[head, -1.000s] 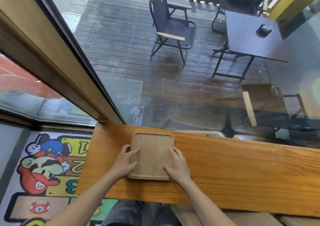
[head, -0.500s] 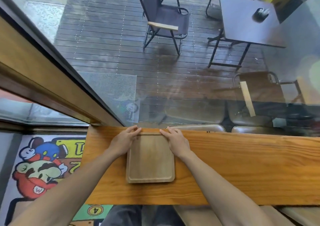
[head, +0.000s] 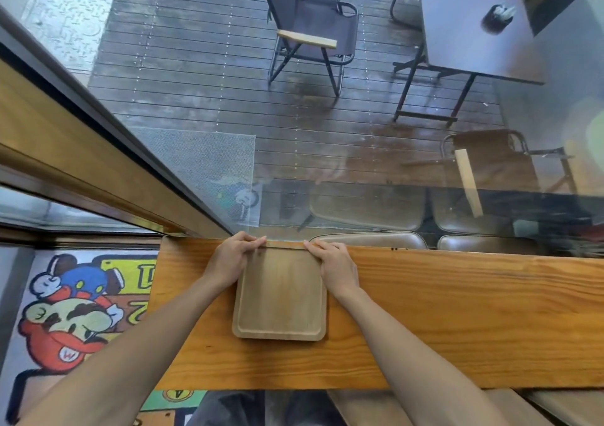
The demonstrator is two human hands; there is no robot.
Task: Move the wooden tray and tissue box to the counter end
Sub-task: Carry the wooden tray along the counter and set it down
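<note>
A light wooden tray (head: 280, 298) with rounded corners lies flat on the orange wooden counter (head: 441, 314), near the counter's left end and against the window. My left hand (head: 230, 259) holds the tray's far left corner. My right hand (head: 336, 267) holds its far right corner. Both sets of fingers curl over the far rim. No tissue box is in view.
The counter's left end (head: 157, 295) is close to the tray, with a cartoon floor mat (head: 75, 311) below it. A glass window (head: 294, 131) rises right behind the counter. Padded stools (head: 369, 239) sit along the window side.
My hands slid from the tray's sides near its front up to its far corners. The tray now sits against the window edge of the counter.
</note>
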